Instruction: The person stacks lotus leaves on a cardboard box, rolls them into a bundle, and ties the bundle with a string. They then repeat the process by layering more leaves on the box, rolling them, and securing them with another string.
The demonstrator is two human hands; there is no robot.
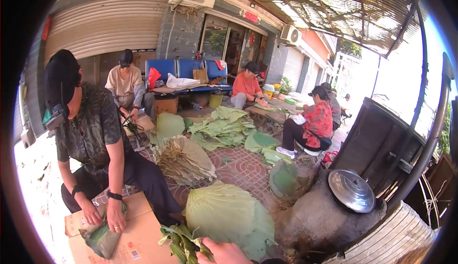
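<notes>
At the bottom centre, one hand of mine, apparently my right hand (223,252), reaches in from the lower right with its fingers closed on a bundle of folded green leaves (183,245). Its lower part is cut off by the frame edge. My left hand does not show. Just beyond the bundle, a large pale green leaf (229,216) lies spread on the ground. Left of the bundle is a cardboard sheet (143,230), where a co-worker in a dark patterned shirt presses both hands on a folded leaf packet (102,240).
A stove (319,216) with a metal lid (351,191) stands at the right. Stacks of green leaves (222,128) and dried leaves (183,161) cover the middle ground. Several other people sit farther back, near blue chairs (188,68). A dark panel (377,137) leans behind the stove.
</notes>
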